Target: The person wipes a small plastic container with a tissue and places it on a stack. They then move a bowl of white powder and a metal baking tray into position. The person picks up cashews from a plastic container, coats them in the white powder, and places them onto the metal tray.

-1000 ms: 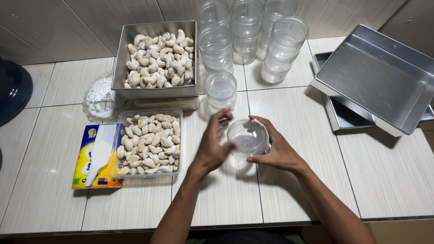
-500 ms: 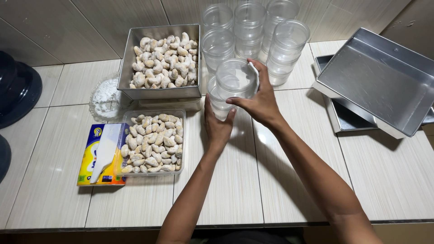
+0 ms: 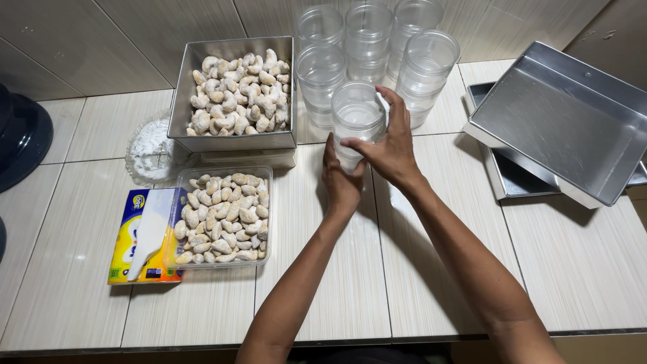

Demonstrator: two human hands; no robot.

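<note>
A clear round plastic jar (image 3: 356,121) is being held upright at the middle of the pale tiled counter (image 3: 337,283), just near of the stacked clear jars (image 3: 377,47). It is being gripped by the right hand (image 3: 387,145), whose fingers (image 3: 394,111) are closed around its right side, while the left hand (image 3: 340,178) is being pressed against its near base, seemingly to steady it. To the left, a steel tray of pale crescent cookies (image 3: 236,91) and a clear box of the same cookies (image 3: 222,216) are being kept within easy reach.

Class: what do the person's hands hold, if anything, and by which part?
A clear plastic jar: the right hand grips its side, the left hand its base.
</note>
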